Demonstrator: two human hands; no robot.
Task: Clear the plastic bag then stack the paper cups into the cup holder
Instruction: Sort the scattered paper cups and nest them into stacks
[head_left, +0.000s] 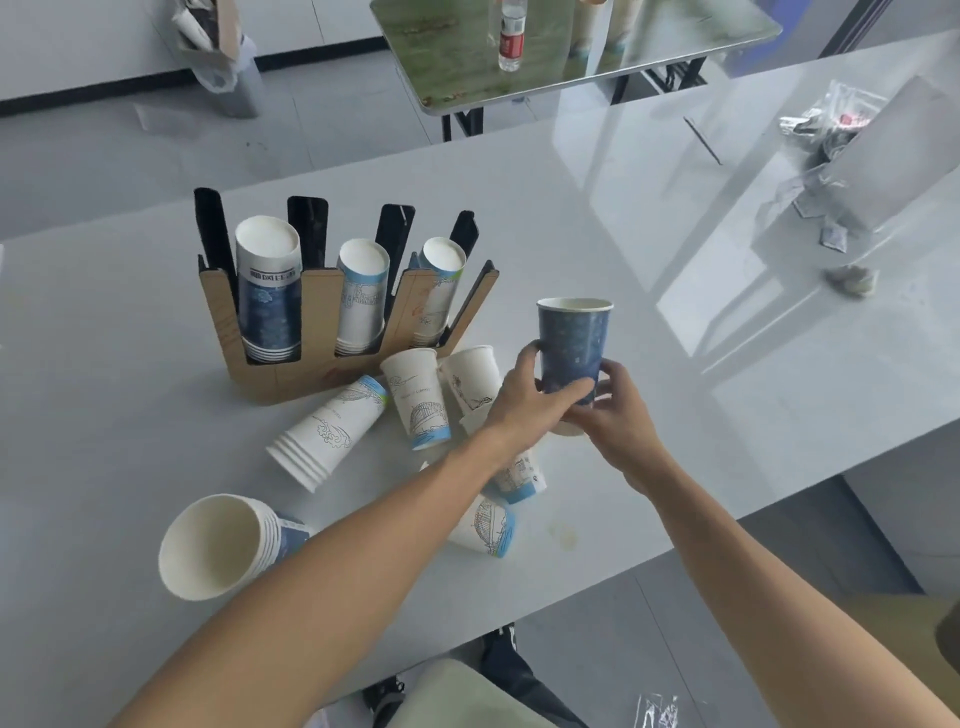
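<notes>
A: Paper cups are what you sort now. Your left hand (524, 395) and your right hand (613, 400) both grasp one dark blue cup (574, 348), upright, mouth up, raised above the table (597, 208).

B: Where should it go, I think?

A: Into the cup holder (322, 332). Its left slot has a blue stack (270, 291) of the same print, bottoms up. So I judge your cup belongs there, and you must turn it over first.

B: How do you do this well?

A: Hold the cup low on its wall with light fingers, so the paper is not crushed. Let one hand take it, turn it mouth down, line it over the top of the blue stack, then push gently until it sits.

B: And the others?

A: Several white cups (415, 400) lie loose on the table just beside the holder, and a nested white stack (327, 431) lies on its side. One more nested stack (218, 545) lies near your left arm. Match each one to its slot by print.
</notes>
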